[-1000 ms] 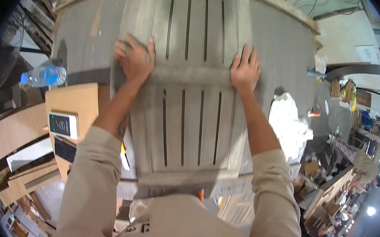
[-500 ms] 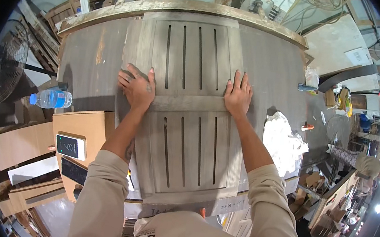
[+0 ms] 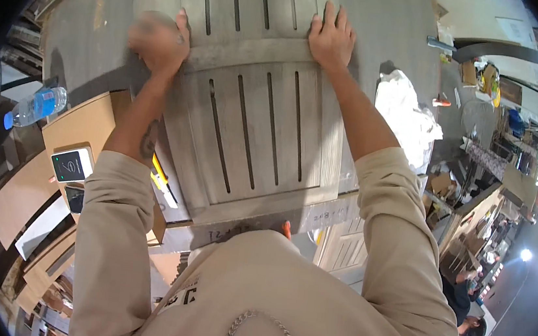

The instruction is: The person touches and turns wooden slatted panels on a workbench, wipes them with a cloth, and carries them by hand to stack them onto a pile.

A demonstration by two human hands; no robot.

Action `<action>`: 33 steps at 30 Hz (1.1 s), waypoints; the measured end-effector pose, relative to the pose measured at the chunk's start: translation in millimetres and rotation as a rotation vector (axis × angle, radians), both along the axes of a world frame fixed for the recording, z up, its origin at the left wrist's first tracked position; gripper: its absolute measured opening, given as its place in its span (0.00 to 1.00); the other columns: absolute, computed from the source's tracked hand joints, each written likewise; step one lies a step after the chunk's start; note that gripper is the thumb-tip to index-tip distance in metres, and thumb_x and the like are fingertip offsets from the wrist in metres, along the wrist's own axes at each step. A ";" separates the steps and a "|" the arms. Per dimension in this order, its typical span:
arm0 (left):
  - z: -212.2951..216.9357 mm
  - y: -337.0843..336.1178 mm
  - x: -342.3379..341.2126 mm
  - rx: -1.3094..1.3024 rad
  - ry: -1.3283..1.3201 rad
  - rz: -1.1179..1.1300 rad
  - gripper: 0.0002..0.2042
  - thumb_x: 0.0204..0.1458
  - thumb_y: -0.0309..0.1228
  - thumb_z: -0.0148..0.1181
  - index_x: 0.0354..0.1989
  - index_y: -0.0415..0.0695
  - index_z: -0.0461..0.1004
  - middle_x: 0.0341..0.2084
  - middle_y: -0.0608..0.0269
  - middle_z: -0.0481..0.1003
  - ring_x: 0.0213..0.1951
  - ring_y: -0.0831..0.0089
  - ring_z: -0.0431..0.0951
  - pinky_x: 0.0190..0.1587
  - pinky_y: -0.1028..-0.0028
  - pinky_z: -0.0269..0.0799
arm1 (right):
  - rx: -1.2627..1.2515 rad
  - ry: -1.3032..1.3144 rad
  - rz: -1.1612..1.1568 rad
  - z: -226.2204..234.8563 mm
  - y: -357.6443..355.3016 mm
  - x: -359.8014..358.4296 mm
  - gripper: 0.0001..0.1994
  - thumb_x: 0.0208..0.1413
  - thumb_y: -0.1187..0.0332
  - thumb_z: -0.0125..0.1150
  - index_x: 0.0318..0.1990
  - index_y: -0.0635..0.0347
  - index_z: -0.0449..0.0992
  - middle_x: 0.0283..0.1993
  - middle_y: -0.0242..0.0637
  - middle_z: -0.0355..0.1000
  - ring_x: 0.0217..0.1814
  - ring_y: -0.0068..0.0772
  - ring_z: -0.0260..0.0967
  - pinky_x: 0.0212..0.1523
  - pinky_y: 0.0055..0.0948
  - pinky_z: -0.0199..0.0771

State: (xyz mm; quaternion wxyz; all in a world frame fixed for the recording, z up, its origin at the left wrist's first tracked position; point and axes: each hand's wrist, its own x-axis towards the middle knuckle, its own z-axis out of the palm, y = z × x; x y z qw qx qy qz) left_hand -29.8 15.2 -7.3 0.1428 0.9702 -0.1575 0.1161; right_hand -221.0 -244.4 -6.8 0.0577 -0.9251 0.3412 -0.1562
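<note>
A grey wooden slatted panel (image 3: 250,100) lies flat on the grey table (image 3: 87,24), reaching from the far edge of the view down to the person's chest, with a plain crossbar across its middle and long slots above and below it; four slots show clearly in the near half. The left hand (image 3: 159,41) sits on the panel's left edge at the crossbar; it is blurred, so how far its grip is closed, or whether it clasps the edge, cannot be told. The right hand (image 3: 330,38) lies palm down with fingers spread flat on the crossbar's right end, gripping nothing. One pale paper strip (image 3: 316,215) with dark handwriting runs under the panel's near edge. To the left lies one clear plastic bottle (image 3: 34,106) on its side, with a blue label and blue cap, its contents clear. Near it rests a flat brown cardboard sheet (image 3: 83,123), and on that a small white device (image 3: 71,164) with a dark screen. To the right of the panel lies one crumpled white plastic bag (image 3: 404,116).
</note>
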 end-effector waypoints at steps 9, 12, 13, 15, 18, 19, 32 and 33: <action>-2.7 -24.5 -17.1 -0.016 0.124 0.016 0.39 0.56 0.57 0.42 0.60 0.30 0.49 0.54 0.22 0.52 0.57 0.34 0.53 0.58 0.45 0.49 | 0.268 -0.486 -0.097 -1.4 -33.8 -29.5 0.18 0.57 0.61 0.52 0.52 0.59 0.72 0.55 0.50 0.68 0.57 0.51 0.63 0.60 0.45 0.58; 14.3 -12.1 -10.9 0.030 0.144 0.071 0.38 0.56 0.57 0.42 0.61 0.32 0.49 0.55 0.23 0.52 0.57 0.36 0.53 0.60 0.46 0.47 | 0.126 -0.745 -0.137 3.6 4.8 -67.1 0.10 0.53 0.70 0.59 0.41 0.63 0.74 0.45 0.48 0.72 0.52 0.50 0.66 0.54 0.43 0.64; 18.0 0.2 -8.8 0.067 0.161 0.103 0.38 0.56 0.56 0.43 0.62 0.32 0.49 0.55 0.25 0.52 0.58 0.36 0.52 0.60 0.47 0.46 | 0.020 -0.603 -0.193 18.3 26.8 -81.8 0.09 0.52 0.68 0.62 0.37 0.63 0.72 0.41 0.48 0.71 0.51 0.51 0.66 0.53 0.44 0.64; 10.2 -4.7 -8.3 0.067 0.088 0.120 0.38 0.56 0.56 0.44 0.62 0.33 0.48 0.56 0.26 0.52 0.59 0.38 0.51 0.61 0.48 0.46 | 0.043 -0.460 -0.459 22.6 29.9 -133.2 0.17 0.50 0.62 0.65 0.42 0.64 0.71 0.43 0.49 0.68 0.51 0.49 0.64 0.51 0.44 0.64; 8.3 -7.3 -8.7 0.071 0.075 0.109 0.39 0.56 0.57 0.44 0.63 0.34 0.48 0.57 0.28 0.51 0.60 0.40 0.51 0.62 0.50 0.45 | -0.072 -0.289 -0.812 24.0 13.2 -159.9 0.22 0.49 0.57 0.67 0.45 0.61 0.69 0.46 0.50 0.65 0.52 0.50 0.63 0.50 0.46 0.63; 11.0 -8.4 -9.9 0.060 0.125 0.100 0.39 0.56 0.57 0.45 0.64 0.33 0.48 0.58 0.28 0.50 0.61 0.41 0.50 0.62 0.51 0.45 | -0.064 -0.303 -0.797 22.9 2.9 -158.8 0.22 0.49 0.57 0.67 0.45 0.61 0.69 0.46 0.50 0.65 0.52 0.50 0.63 0.50 0.46 0.63; 18.7 -14.5 -8.6 0.130 0.164 0.191 0.41 0.55 0.58 0.45 0.67 0.37 0.47 0.63 0.32 0.48 0.64 0.42 0.47 0.65 0.53 0.43 | 0.187 -0.557 0.242 39.7 -157.0 91.3 0.09 0.51 0.79 0.48 0.39 0.65 0.72 0.40 0.51 0.72 0.44 0.58 0.66 0.45 0.41 0.68; 19.3 -18.5 -8.7 0.134 0.179 0.197 0.41 0.55 0.58 0.45 0.67 0.37 0.48 0.63 0.32 0.49 0.64 0.42 0.48 0.65 0.52 0.43 | 0.127 -0.372 0.302 31.5 -171.3 113.8 0.13 0.50 0.79 0.48 0.43 0.61 0.74 0.47 0.47 0.72 0.50 0.54 0.68 0.49 0.42 0.69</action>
